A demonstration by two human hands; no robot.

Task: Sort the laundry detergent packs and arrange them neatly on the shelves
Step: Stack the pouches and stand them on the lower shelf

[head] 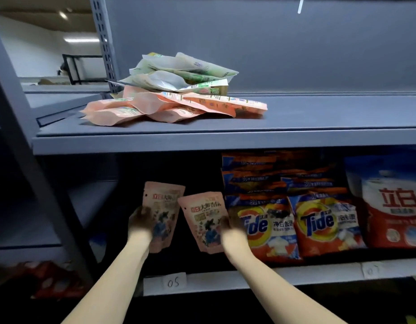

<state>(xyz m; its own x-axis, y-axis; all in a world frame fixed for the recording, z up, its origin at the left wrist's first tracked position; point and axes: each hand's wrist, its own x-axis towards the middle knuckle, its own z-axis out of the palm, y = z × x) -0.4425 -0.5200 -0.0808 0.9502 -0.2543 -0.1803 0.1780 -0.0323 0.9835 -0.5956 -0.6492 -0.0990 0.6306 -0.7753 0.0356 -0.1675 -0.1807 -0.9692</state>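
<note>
Left pack: a pink plastic stand-up detergent pouch with red Chinese lettering and a blue figure printed on it, held upright just left of the orange Tide bags, in the opening of the lower shelf.
Right pack: a second pink pouch of the same print, tilted with its top leaning left, its upper corner overlapping the left pack; it lies between that pack and the Tide bags.
Left hand: the left hand grips the left pack by its left edge, fingers curled round it.
Right hand: the right hand grips the right pack by its right edge, just beside the Tide bags.
Tide bags: orange and blue plastic bags reading "Tide" with Chinese text, two in front and more stacked behind, showing "30".
Red bag: a red and white bag with large Chinese characters, right of the Tide bags.
Shelf edge: a grey metal lower shelf edge below the Tide bags, with a paper tag reading "05".
Upper shelf: a grey metal shelf above the Tide bags carries a loose heap of pink pouches with pale green pouches on top.
</note>
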